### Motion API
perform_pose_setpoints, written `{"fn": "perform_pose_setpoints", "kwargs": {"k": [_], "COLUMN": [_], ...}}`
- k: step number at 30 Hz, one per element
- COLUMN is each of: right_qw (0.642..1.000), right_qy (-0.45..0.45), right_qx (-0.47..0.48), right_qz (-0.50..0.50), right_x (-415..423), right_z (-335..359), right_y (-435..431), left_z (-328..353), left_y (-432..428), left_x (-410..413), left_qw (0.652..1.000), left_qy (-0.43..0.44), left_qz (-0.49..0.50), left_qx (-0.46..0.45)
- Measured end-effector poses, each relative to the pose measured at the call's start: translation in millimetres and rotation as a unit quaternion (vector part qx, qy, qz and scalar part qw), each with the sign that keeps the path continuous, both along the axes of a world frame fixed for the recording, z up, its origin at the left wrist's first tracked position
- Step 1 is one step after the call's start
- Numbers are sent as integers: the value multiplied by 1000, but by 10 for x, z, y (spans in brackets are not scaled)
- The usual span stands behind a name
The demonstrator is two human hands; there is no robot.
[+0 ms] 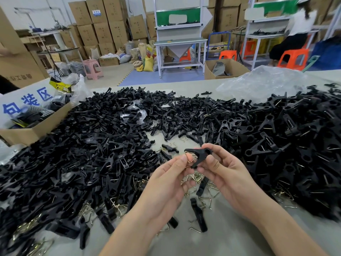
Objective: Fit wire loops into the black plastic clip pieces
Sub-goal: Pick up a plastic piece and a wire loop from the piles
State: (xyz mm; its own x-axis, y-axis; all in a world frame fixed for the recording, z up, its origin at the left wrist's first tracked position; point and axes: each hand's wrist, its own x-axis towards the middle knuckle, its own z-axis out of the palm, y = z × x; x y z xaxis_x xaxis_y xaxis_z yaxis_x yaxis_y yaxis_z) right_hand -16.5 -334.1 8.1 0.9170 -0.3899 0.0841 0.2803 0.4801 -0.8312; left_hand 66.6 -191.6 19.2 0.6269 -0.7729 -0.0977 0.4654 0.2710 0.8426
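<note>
R hand (227, 174) pinches clip (200, 155), L hand (167, 183) loop (191, 158)

White sign (27, 102), left of tabletop: blue characters "包装区". Yellow-and-black package (60, 87) beside it: "PRO", remainder unclear. Printing on the cardboard carton (18, 77) illegible.

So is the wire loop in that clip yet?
Partly, it seems: the wire loop lies between the arms of the black clip; fully seated, cannot tell.
</note>
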Motion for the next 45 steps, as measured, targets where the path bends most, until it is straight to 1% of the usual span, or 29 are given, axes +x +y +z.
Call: {"fn": "perform_pose_setpoints", "kwargs": {"k": [2, 8, 13, 17, 19, 21, 23, 25, 28, 29, 33, 35, 40, 43, 45], "right_qw": [1000, 1000, 999, 999, 999, 999, 999, 999, 999, 999, 994, 992, 986, 980, 975], "right_qy": [0, 6, -4, 6, 6, 6, 0, -3, -8, -12, -36, -35, 8, 6, 0], "right_qx": [9, 27, 26, 21, 19, 17, 12, 5, -14, -21, -39, -56, -138, -183, -207], "right_qz": [0, 12, 30, 32, 35, 38, 47, 46, 34, 38, 96, 109, 95, 84, 76], "right_x": [-8, -3, -10, -12, -15, -20, -23, -21, -18, -24, -34, -27, -24, -57, -80], "right_z": [-2, -7, -19, -26, -21, -7, -9, -12, -19, -20, -52, -92, -110, -80, -65], "right_y": [2, 3, -5, 4, 16, 26, 24, 17, -6, -8, 6, 20, 114, 122, 111], "left_z": [-4, -31, -47, -39, -42, -53, -60, -60, -81, -82, -77, -72, -59, -62, -61], "left_y": [3, 8, 3, -14, -24, -30, -22, -28, -68, -79, -76, -60, -46, -24, 2], "left_x": [-10, -14, -27, -52, -63, -67, -61, -53, -41, -52, -103, -128, -177, -201, -202], "left_qw": [1000, 997, 995, 991, 990, 990, 990, 994, 996, 995, 992, 989, 983, 978, 972], "left_qy": [8, -10, 7, 36, 55, 55, 38, 10, -84, -102, -121, -141, -183, -199, -225], "left_qz": [-13, -54, -78, -95, -97, -102, -109, -93, -10, 3, -23, -25, -14, -41, -35], "left_qx": [-19, -46, -68, -83, -87, -85, -79, -63, 1, 9, -24, -23, 24, 42, 50]}}
